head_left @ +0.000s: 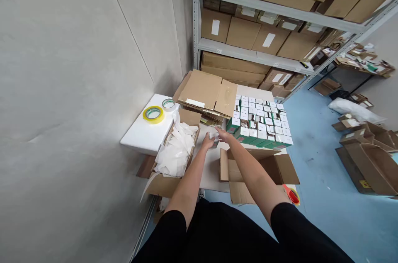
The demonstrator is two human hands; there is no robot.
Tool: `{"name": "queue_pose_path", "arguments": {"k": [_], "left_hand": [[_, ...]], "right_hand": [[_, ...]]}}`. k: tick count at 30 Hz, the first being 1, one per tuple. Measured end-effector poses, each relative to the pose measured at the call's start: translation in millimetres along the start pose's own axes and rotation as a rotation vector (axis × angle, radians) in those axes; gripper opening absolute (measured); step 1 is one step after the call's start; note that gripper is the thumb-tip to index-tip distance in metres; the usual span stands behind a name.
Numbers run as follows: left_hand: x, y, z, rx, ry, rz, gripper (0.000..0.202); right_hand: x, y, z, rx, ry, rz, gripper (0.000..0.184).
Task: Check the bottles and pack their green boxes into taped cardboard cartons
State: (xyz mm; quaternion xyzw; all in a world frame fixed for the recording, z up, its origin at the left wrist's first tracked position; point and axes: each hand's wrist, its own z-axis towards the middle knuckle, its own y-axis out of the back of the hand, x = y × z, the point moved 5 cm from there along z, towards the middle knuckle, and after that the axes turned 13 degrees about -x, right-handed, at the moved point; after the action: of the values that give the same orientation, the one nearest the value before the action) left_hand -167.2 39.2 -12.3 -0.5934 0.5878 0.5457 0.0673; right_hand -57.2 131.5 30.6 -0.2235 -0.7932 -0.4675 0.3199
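Between my two hands, over the table, is a small white-topped box (214, 135), partly covered by my fingers. My left hand (208, 142) closes on its left side. From the right, my right hand (223, 135) grips the far right edge of the same box. Just right of my hands stand rows of small white and green boxes (261, 124), some with their top flaps up. An open carton (176, 147) full of white paper sheets (175, 153) lies to the left. Nearer my body, under my right forearm, sits an open, empty-looking cardboard box (234, 169).
Flattened cardboard (205, 91) is stacked behind my hands. Yellow tape (153, 115) and a paler roll (168, 105) lie on a white block (133, 134). An orange-red tape dispenser (291, 195) is at the right. Shelving (236, 47) with cartons stands behind the table.
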Motion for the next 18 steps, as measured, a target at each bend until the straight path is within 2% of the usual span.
{"name": "queue_pose_path", "arguments": {"k": [3,6,13,18], "left_hand": [[8,0.0,5,-0.035,0.022,0.038,0.083],[8,2.8,6,-0.109,-0.024,0.114,0.080],[-6,5.3,-4,-0.129,-0.048,0.210,0.081],[-22,25.9,-20,-0.197,-0.097,0.155,0.078]], "right_hand": [[-10,-14,0,0.094,-0.289,0.207,0.070],[-14,-19,-3,0.095,-0.471,0.427,0.072],[-15,-8,-11,0.022,-0.474,0.348,0.073],[-8,12,-17,0.036,-0.390,0.346,0.074]]}}
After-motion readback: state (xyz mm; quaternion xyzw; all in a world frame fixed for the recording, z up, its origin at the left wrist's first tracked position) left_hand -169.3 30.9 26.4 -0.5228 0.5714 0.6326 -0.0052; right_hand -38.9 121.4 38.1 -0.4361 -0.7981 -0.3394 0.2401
